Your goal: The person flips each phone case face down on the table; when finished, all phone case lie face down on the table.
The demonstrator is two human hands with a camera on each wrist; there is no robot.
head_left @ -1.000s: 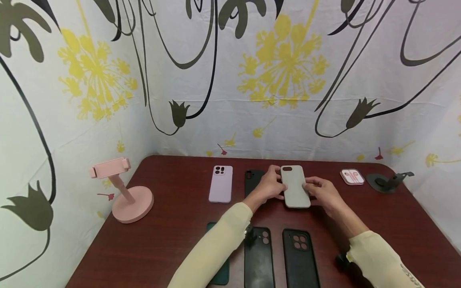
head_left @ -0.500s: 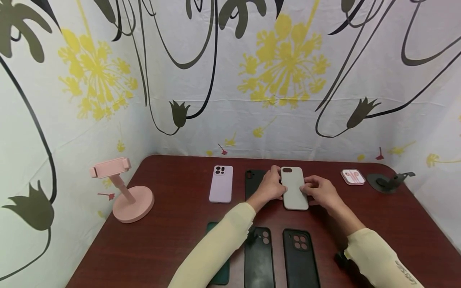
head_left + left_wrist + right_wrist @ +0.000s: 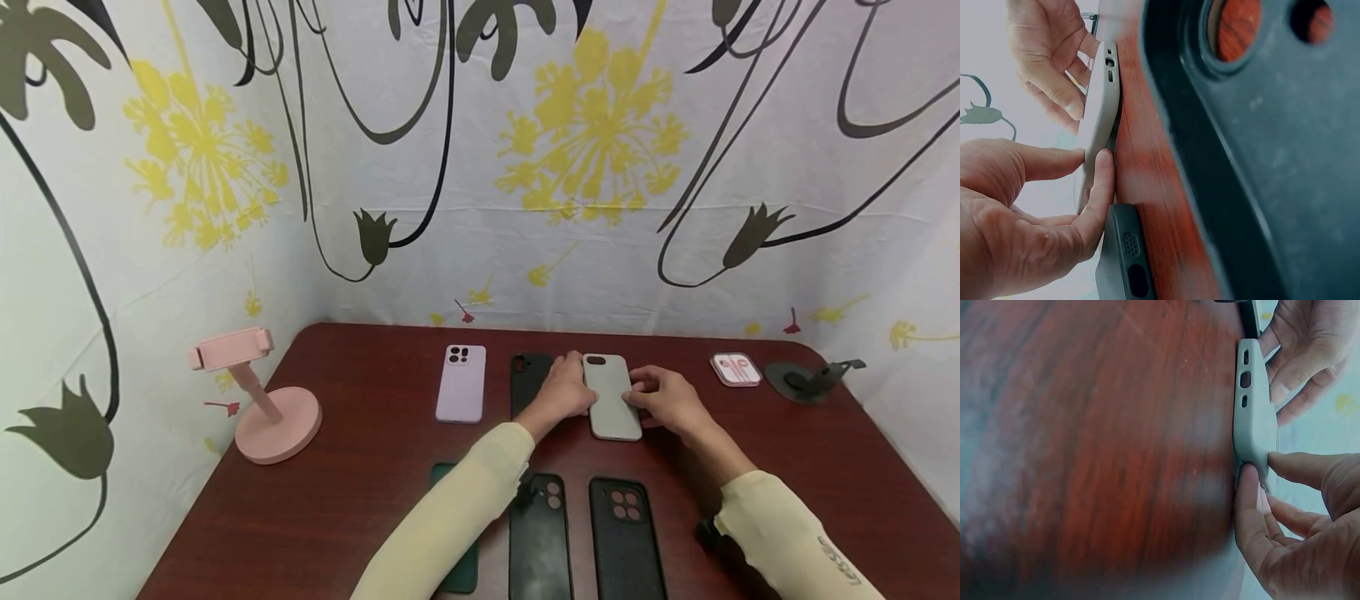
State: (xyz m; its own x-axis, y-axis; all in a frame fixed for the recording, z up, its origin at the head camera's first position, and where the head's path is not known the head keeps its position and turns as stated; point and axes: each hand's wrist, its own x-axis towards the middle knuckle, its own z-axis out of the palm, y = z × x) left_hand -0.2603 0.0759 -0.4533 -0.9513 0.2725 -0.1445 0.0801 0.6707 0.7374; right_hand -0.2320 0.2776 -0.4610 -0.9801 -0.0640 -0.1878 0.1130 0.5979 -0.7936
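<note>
Phone case (image 3: 611, 398), pale greyish white, smooth and matt, with rounded corners and softly curved edges. Outer back facing up; at the 11 o'clock corner, a dark pill-shaped camera cutout (image 3: 595, 361). Along the short edge at 6 o'clock, three openings (image 3: 1245, 379): a rounded one in the middle, a narrower slot to either side. Placed at tabletop level toward the far side of a dark red-brown table (image 3: 337, 500), long sides roughly from 12 to 6 o'clock. Whether in full contact with the wood, cannot tell.

Gripped from both sides. At 9 o'clock, left hand (image 3: 562, 390), pinching the long edge, thumb on the back, a finger at the lower rim. At 3 o'clock, right hand (image 3: 670, 402), pinching the opposite edge likewise.

Also at 9 o'clock, black phone case (image 3: 527, 377), partly behind the left hand; farther out, lilac case (image 3: 460, 383), then pink stand (image 3: 277, 425). Toward 3 o'clock, small pinkish-white box (image 3: 735, 369), just beside a dark stand (image 3: 789, 385). At 6 o'clock, four-holed black case (image 3: 626, 542); at 7, glossy dark case (image 3: 542, 542); between 7 and 8, green case (image 3: 463, 575), mostly under a pale yellow sleeve (image 3: 450, 508).
</note>
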